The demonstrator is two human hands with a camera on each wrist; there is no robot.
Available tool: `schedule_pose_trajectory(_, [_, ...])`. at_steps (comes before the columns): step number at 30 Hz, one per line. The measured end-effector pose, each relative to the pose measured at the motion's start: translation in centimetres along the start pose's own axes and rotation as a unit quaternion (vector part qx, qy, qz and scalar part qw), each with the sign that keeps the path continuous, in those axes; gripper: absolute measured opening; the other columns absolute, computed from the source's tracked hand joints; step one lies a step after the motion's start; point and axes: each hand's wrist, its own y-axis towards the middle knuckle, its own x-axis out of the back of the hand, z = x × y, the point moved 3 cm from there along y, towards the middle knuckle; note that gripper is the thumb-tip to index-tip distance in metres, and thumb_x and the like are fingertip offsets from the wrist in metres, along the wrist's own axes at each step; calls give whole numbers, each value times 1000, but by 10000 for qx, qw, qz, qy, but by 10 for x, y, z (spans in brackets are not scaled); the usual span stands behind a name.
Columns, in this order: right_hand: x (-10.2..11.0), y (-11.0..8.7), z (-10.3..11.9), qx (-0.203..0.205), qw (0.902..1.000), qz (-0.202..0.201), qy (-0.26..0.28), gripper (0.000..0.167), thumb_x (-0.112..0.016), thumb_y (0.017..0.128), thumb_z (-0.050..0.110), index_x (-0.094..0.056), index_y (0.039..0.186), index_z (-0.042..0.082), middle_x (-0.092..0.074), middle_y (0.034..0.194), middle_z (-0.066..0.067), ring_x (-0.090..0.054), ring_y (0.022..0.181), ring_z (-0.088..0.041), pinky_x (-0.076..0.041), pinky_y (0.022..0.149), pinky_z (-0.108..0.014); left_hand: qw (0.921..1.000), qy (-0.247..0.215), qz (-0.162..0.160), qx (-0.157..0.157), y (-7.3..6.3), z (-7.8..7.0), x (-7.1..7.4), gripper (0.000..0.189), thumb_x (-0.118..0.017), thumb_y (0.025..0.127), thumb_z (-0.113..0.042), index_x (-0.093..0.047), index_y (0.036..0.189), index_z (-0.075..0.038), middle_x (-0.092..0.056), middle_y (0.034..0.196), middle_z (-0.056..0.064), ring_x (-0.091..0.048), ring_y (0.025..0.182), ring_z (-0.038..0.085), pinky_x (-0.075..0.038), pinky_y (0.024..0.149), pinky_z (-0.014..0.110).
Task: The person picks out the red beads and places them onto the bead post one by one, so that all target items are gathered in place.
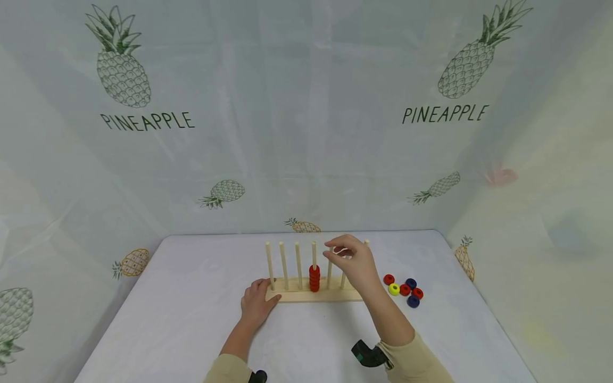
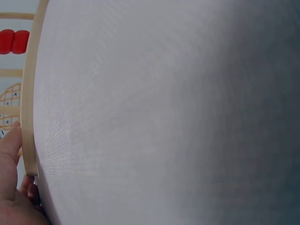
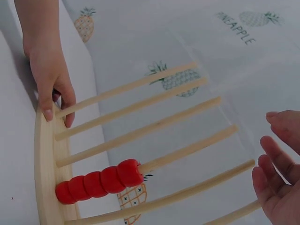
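A wooden peg rack (image 1: pixel 299 296) stands on the table, its upright pegs rising from a long flat base. Several red beads (image 1: pixel 314 279) are stacked on one middle peg; the right wrist view shows them as a red column (image 3: pixel 101 183) at the peg's lower part. My left hand (image 1: pixel 256 304) grips the base's left end, thumb on the front and fingers behind. My right hand (image 1: pixel 351 260) is raised at the top of the peg just right of the red stack, thumb and index apart. Nothing shows between the right fingertips (image 3: pixel 272 115), close to that peg's tip.
Loose beads lie right of the rack: a yellow bead (image 1: pixel 394 289), a few red beads (image 1: pixel 389 279) and dark blue beads (image 1: pixel 413 301). A white cloth (image 1: pixel 201 308) covers the table. Behind it hangs a pineapple-printed curtain (image 1: pixel 306 133). Each wrist wears a black camera (image 1: pixel 367 354).
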Motion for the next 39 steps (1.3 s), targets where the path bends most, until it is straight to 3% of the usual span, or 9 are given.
schedule_pose_trajectory(9, [9, -10, -5, -167, 9998, -142, -43, 15, -77, 83, 6, -74, 98, 5, -66, 100, -8, -58, 89, -21, -51, 81, -29, 10000, -60, 17, 4, 1, 2, -1, 53, -71, 89, -32, -55, 132, -6, -45, 134, 21, -42, 118, 44, -32, 90, 63])
schedule_pose_trajectory(15, [18, -17, -12, -363, 9989, -219, -177, 16, -77, 84, 7, -74, 100, 6, -65, 102, -5, -59, 88, -20, -50, 80, -25, 9999, -104, -50, -23, 0, 2, 0, 52, -71, 89, -32, -55, 132, -6, -46, 133, 21, -42, 118, 44, -31, 92, 63])
schedule_pose_trajectory(22, [26, -21, -26, -392, 9987, -274, -192, 16, -78, 83, 8, -74, 99, 7, -66, 103, -5, -59, 88, -20, -50, 80, -24, 9981, -110, -446, -418, -5, -1, 2, 52, -66, 92, -41, -56, 127, -4, -48, 126, 22, -44, 111, 45, -33, 85, 63])
schedule_pose_trajectory(29, [32, -26, -41, -700, 9967, -187, -373, 17, -77, 85, 12, -74, 100, 7, -66, 100, -6, -59, 90, -20, -49, 81, -23, 9997, -123, -170, -95, -2, -2, 2, 49, -72, 88, -31, -57, 128, -6, -48, 130, 21, -44, 116, 44, -32, 89, 61])
schedule_pose_trajectory(39, [40, -33, -63, -1108, 9922, -194, -536, 16, -78, 84, 13, -74, 100, 8, -65, 100, -5, -59, 87, -19, -50, 73, -25, 9998, -157, -112, -36, -2, -2, 4, 50, -72, 89, -30, -56, 130, -6, -47, 132, 20, -43, 117, 43, -31, 90, 61])
